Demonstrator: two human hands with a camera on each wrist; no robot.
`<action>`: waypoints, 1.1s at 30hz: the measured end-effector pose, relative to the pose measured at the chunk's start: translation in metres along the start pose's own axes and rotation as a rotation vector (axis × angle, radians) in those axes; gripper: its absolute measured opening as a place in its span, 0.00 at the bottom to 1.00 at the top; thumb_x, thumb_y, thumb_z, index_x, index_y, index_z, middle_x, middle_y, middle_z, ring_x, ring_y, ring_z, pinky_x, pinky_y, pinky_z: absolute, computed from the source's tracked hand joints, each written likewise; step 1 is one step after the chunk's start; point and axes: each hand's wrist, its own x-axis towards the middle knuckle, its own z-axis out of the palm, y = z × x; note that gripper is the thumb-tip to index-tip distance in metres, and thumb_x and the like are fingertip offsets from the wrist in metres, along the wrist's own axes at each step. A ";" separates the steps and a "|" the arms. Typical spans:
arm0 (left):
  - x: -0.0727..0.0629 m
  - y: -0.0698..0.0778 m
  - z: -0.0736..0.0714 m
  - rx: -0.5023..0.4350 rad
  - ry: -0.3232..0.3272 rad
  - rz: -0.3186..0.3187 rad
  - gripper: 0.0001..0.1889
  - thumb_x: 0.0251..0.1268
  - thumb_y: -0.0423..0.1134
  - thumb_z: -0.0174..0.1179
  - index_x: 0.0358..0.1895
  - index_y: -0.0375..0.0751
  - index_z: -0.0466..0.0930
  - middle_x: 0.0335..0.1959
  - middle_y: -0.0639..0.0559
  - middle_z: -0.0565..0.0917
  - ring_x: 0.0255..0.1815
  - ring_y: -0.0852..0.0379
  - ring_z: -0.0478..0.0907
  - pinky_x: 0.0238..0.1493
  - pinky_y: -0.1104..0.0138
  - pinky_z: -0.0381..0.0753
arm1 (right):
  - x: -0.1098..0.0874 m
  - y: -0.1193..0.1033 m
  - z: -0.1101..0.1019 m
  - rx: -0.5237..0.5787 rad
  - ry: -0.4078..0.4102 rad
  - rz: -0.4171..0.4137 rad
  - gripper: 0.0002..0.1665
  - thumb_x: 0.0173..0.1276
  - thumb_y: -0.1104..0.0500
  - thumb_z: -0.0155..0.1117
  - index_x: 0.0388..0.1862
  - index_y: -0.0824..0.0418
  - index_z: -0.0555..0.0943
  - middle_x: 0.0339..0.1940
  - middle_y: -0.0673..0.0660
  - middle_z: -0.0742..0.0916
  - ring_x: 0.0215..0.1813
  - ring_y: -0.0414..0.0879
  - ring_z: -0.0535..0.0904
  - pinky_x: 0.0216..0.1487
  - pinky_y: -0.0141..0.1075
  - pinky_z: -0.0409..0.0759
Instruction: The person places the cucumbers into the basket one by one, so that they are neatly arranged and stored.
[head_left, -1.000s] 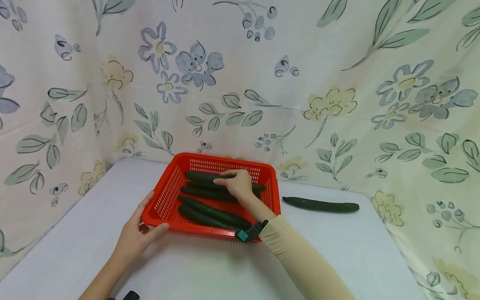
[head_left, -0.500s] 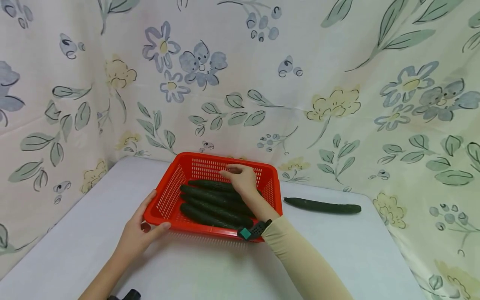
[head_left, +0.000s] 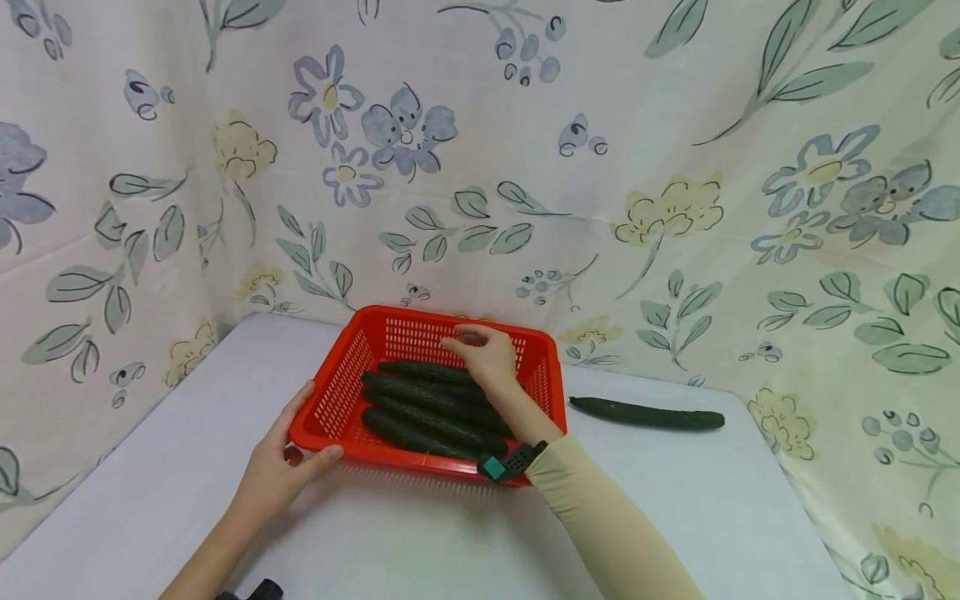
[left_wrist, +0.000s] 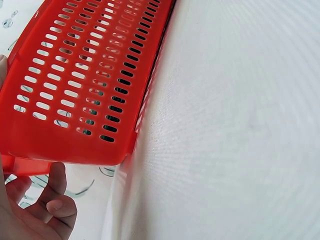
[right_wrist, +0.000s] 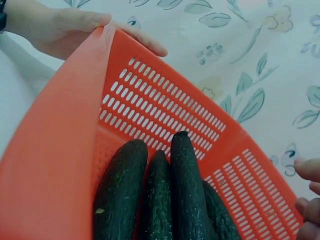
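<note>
In the head view, a red plastic basket (head_left: 375, 454) with slotted walls holds several dark green cucumbers (head_left: 420, 400) lying side by side. My left hand (head_left: 279, 471) grips its near left corner, thumb on the front rim and fingers along the left side. The left wrist view shows curled fingers (left_wrist: 57, 177) at the rim. My right hand (head_left: 489, 360) is over the back of the basket, above the cucumbers, with loosely bent fingers and nothing in them. In the right wrist view its fingertips (right_wrist: 309, 172) show at the right edge, close to the back rim.
A single cucumber (head_left: 648, 415) lies on the white tabletop (head_left: 645, 492), to the right of the basket. Behind the table hangs a flower-printed cloth (head_left: 465, 125). A dark wristband (head_left: 517, 461) on the right wrist is over the front rim.
My right hand has come away from a cucumber at the back and lifted slightly. The cucumbers have shifted closer together toward the front. My left hand keeps its grip on the corner.
</note>
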 end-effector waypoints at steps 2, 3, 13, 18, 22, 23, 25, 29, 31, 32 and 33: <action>0.000 0.000 0.000 -0.002 0.001 0.002 0.51 0.65 0.43 0.75 0.87 0.60 0.53 0.77 0.37 0.72 0.49 0.67 0.72 0.37 0.71 0.77 | 0.001 0.001 0.000 0.012 0.002 -0.007 0.24 0.67 0.49 0.80 0.59 0.56 0.90 0.52 0.56 0.90 0.53 0.52 0.83 0.44 0.40 0.84; 0.000 0.000 0.000 -0.003 0.000 0.002 0.51 0.65 0.43 0.75 0.87 0.60 0.52 0.77 0.37 0.71 0.49 0.67 0.72 0.37 0.71 0.77 | 0.001 0.001 0.000 0.021 0.003 -0.010 0.24 0.67 0.49 0.80 0.59 0.57 0.90 0.53 0.56 0.90 0.53 0.52 0.83 0.43 0.39 0.83; 0.000 -0.004 0.001 0.007 -0.019 -0.016 0.51 0.68 0.46 0.73 0.87 0.67 0.49 0.81 0.40 0.67 0.53 0.64 0.72 0.41 0.70 0.78 | 0.005 -0.002 -0.026 0.120 -0.009 -0.044 0.24 0.68 0.49 0.78 0.61 0.55 0.89 0.56 0.55 0.90 0.62 0.53 0.81 0.59 0.49 0.80; -0.001 -0.004 0.000 0.006 -0.021 -0.021 0.51 0.68 0.47 0.73 0.87 0.66 0.49 0.81 0.39 0.67 0.54 0.65 0.73 0.43 0.70 0.80 | 0.003 0.004 -0.055 0.168 -0.021 -0.043 0.30 0.70 0.49 0.77 0.67 0.59 0.84 0.60 0.58 0.90 0.65 0.54 0.81 0.70 0.54 0.75; -0.001 -0.003 -0.001 0.014 -0.024 -0.026 0.51 0.68 0.47 0.73 0.87 0.67 0.49 0.81 0.39 0.67 0.55 0.69 0.72 0.45 0.70 0.81 | -0.004 0.016 -0.082 0.204 -0.019 -0.011 0.31 0.71 0.49 0.76 0.70 0.59 0.82 0.62 0.60 0.88 0.46 0.44 0.82 0.53 0.41 0.79; -0.001 -0.003 -0.001 0.014 -0.025 -0.026 0.51 0.68 0.47 0.73 0.87 0.67 0.49 0.81 0.39 0.67 0.55 0.70 0.72 0.45 0.70 0.81 | -0.006 0.019 -0.089 0.202 -0.013 0.008 0.32 0.71 0.48 0.76 0.70 0.58 0.82 0.63 0.59 0.87 0.39 0.40 0.79 0.46 0.37 0.77; -0.001 -0.004 -0.001 0.013 -0.025 -0.024 0.51 0.68 0.47 0.73 0.87 0.66 0.49 0.81 0.39 0.67 0.56 0.71 0.72 0.46 0.70 0.81 | -0.011 0.027 -0.101 0.207 0.004 0.040 0.33 0.70 0.47 0.76 0.71 0.56 0.82 0.63 0.57 0.87 0.29 0.38 0.69 0.34 0.32 0.69; -0.001 -0.003 0.000 0.018 -0.024 -0.025 0.51 0.68 0.47 0.73 0.87 0.66 0.49 0.81 0.39 0.66 0.59 0.61 0.75 0.47 0.70 0.82 | -0.021 0.049 -0.123 0.147 0.076 0.050 0.32 0.70 0.44 0.76 0.70 0.54 0.83 0.61 0.56 0.87 0.37 0.39 0.72 0.35 0.31 0.69; -0.001 -0.003 0.000 0.020 -0.026 -0.028 0.51 0.68 0.47 0.73 0.87 0.66 0.49 0.81 0.39 0.66 0.61 0.54 0.76 0.48 0.70 0.83 | -0.025 0.063 -0.133 0.112 0.120 0.025 0.31 0.70 0.45 0.76 0.68 0.54 0.84 0.60 0.57 0.88 0.53 0.41 0.77 0.45 0.35 0.75; 0.000 -0.003 0.000 0.019 -0.027 -0.029 0.51 0.68 0.47 0.73 0.87 0.66 0.49 0.81 0.39 0.66 0.61 0.51 0.76 0.48 0.70 0.83 | -0.028 0.069 -0.138 0.086 0.139 0.011 0.30 0.71 0.46 0.76 0.68 0.54 0.84 0.60 0.58 0.89 0.63 0.43 0.75 0.51 0.38 0.76; 0.000 -0.002 0.000 0.019 -0.028 -0.030 0.51 0.68 0.47 0.73 0.87 0.67 0.49 0.81 0.40 0.66 0.62 0.49 0.75 0.48 0.70 0.83 | -0.030 0.076 -0.144 0.072 0.157 -0.005 0.30 0.70 0.47 0.77 0.68 0.55 0.85 0.60 0.60 0.89 0.72 0.43 0.71 0.58 0.41 0.76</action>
